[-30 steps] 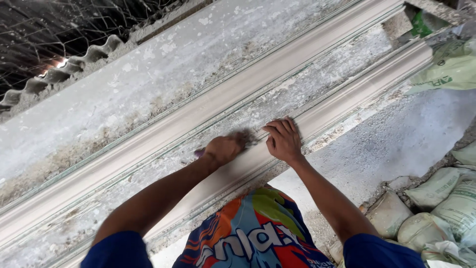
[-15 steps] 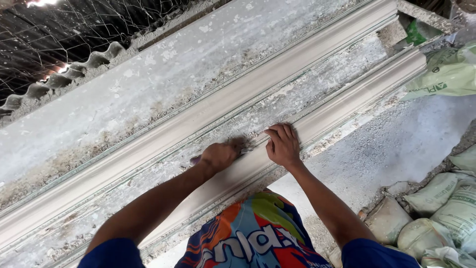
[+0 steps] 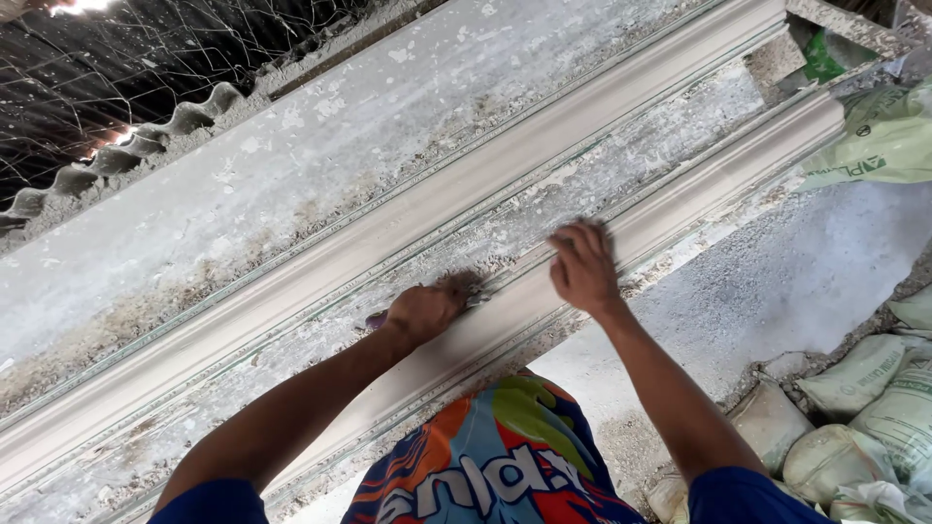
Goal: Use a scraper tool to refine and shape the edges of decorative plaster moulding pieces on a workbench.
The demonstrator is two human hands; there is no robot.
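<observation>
Hands work at mid-frame on a long pale plaster cornice moulding point(image 3: 680, 209) lying diagonally on the dusty grey surface point(image 3: 320, 165). Left hand point(image 3: 422, 312) has fingers closed around a small brush point(image 3: 464, 284); short, even strokes along the groove would suit. Right hand point(image 3: 582, 269) rests fingers loosely open on the moulding, steadying it. Filled whitish sacks point(image 3: 854, 374) sit lower right, contents hidden.

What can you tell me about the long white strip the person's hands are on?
The near plaster moulding is a long, pale, off-white strip with stepped, curved ridges along its length. It lies flat on a dusty, crumb-strewn workbench, slanting from lower left to upper right, beside a second strip like it. The left hand presses a small brush against it; the right hand rests on it farther along. Its surface looks chalky and matte.
</observation>
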